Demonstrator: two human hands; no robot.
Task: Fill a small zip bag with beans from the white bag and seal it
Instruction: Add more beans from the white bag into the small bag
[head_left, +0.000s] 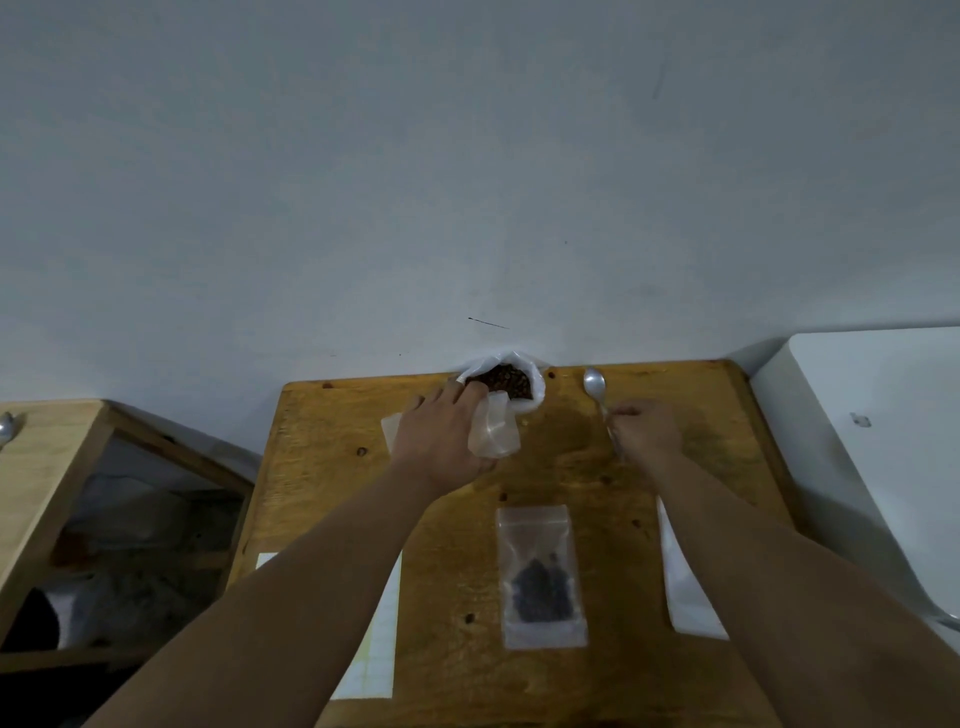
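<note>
Wooden table (519, 467) against grey wall; white paper sheets near both forearms. Left hand (441, 441) grips an empty small zip bag (493, 431) beside the open white bag (511, 382) of brown beans at the table's far edge. Right hand (644, 431) closed on a spoon (596, 387) handle. Filled zip bag (540, 577) lies flat nearer, dark beans inside.

No legible txt, labels or nos. anywhere.
</note>
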